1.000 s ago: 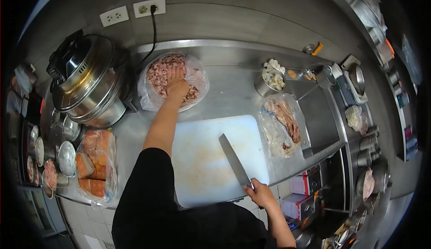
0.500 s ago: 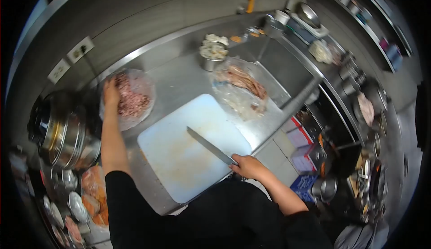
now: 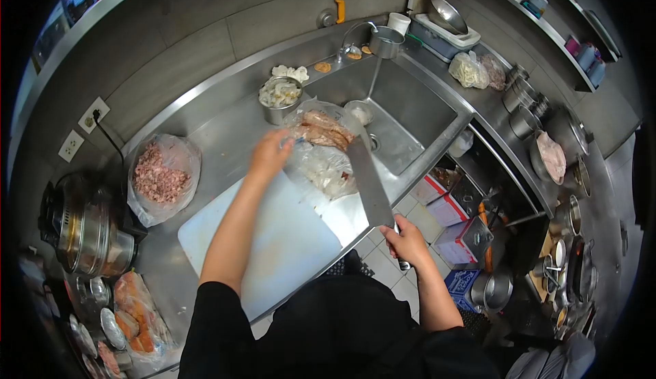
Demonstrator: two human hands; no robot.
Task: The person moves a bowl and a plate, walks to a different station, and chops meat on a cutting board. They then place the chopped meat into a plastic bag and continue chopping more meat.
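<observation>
My right hand [image 3: 408,242] grips the handle of a large kitchen knife [image 3: 371,184], its broad blade raised and slanting up and away over the counter's edge. My left hand [image 3: 268,155] reaches beyond the cutting board, fingers apart and slightly blurred, beside a clear plastic bag holding long pieces of reddish-brown meat [image 3: 318,130]. Whether the fingertips touch the bag is hard to make out. Beneath my left forearm lies the white cutting board [image 3: 294,242], with faint stains. To the left, chopped pink meat [image 3: 160,177] rests in a bag-lined bowl.
Behind the bag stands a metal pot of pale food [image 3: 280,97]. The sink [image 3: 410,113] lies to the right, with a small bowl [image 3: 359,112] at its near left edge. A steel appliance [image 3: 89,222] and bagged orange-pink pieces [image 3: 137,317] occupy the left side.
My left hand has left the chopped meat and moved right to the bagged meat. My right hand has lifted the knife off the board and swung it right. The view has shifted.
</observation>
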